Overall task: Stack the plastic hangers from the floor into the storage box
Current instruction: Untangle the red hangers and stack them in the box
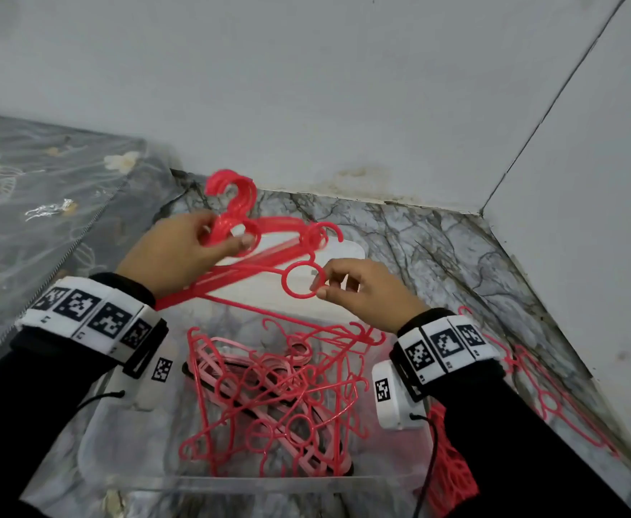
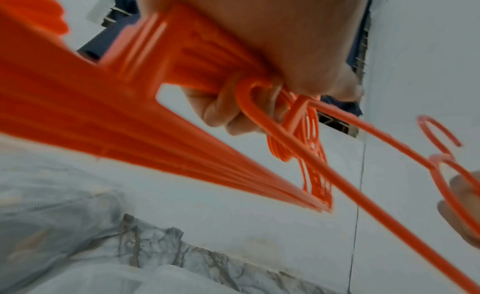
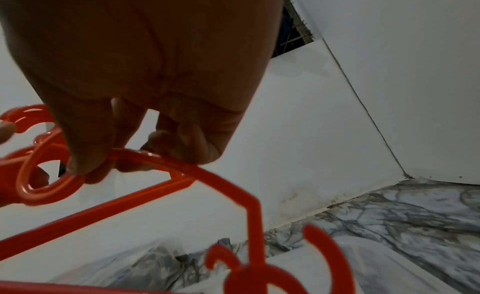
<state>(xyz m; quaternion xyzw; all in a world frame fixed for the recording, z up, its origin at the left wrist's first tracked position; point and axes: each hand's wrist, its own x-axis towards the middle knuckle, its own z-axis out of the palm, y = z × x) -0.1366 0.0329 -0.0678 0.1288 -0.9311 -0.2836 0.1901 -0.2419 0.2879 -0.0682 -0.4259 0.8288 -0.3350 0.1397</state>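
Note:
My left hand [image 1: 231, 237] grips a bundle of several red plastic hangers [image 1: 246, 192] near their hooks, held in the air over the clear storage box [image 1: 269, 482]. In the left wrist view the fingers of my left hand [image 2: 246, 105] curl round the bundle [image 2: 103, 113]. My right hand [image 1: 325, 287] pinches the ring of a single red hanger [image 1: 299, 296] that reaches back to the bundle. The right wrist view shows my right hand [image 3: 103, 165] with thumb and finger on that hanger [image 3: 223, 183]. A tangle of red and pink hangers [image 1: 269, 386] lies in the box.
More red hangers [image 1: 545, 401] lie on the marble floor to the right, close to the wall. A red mesh item [image 1: 452, 476] sits by the box's right side. A dark floral mattress [image 1: 45, 188] borders the left. Walls meet in a corner behind.

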